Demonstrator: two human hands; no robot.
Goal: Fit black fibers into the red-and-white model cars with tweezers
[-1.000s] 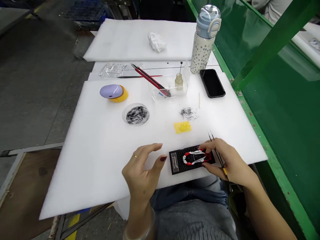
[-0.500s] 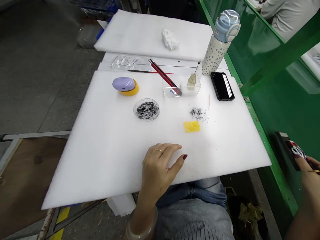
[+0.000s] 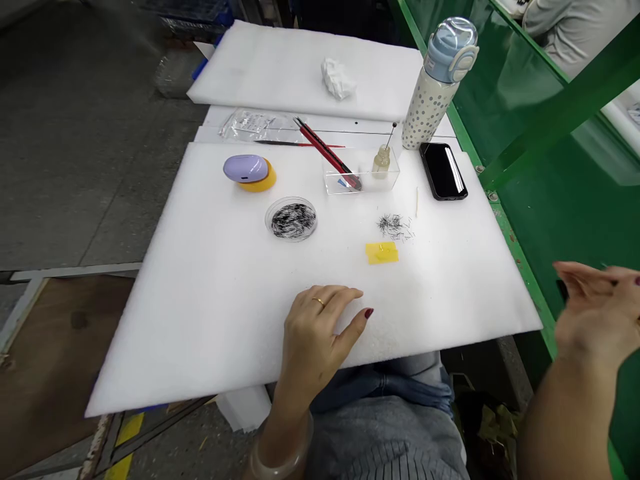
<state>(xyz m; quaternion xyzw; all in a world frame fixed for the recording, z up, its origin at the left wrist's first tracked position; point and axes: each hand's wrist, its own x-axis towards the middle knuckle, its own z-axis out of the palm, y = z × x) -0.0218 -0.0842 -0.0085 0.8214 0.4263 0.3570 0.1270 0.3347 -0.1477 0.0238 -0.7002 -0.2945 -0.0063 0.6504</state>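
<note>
My left hand (image 3: 320,330), with a ring on one finger, rests on the front part of the white foam sheet (image 3: 200,300); its fingers are loosely bent, thumb apart, nothing held. Off the sheet's right edge, my right hand (image 3: 595,313) is raised beside the green panel, fingers stretched and palm partly showing; I see no object in it. Beyond the left hand lie a yellow tape piece (image 3: 381,253), a scatter of short black fibres (image 3: 394,226) and a round clear dish (image 3: 270,230) full of black fibres (image 3: 294,221).
Farther back are a purple oval case (image 3: 246,168) on a yellow piece (image 3: 265,182), a clear tray (image 3: 333,185) with red-and-black tweezers (image 3: 327,155) and a small bottle (image 3: 381,162), a black phone (image 3: 444,171), a dotted water bottle (image 3: 427,110) and crumpled tissue (image 3: 338,79).
My right hand has come up and turned over; the dark object with a red-and-white pattern it held is no longer in it. My left hand stays in place.
</note>
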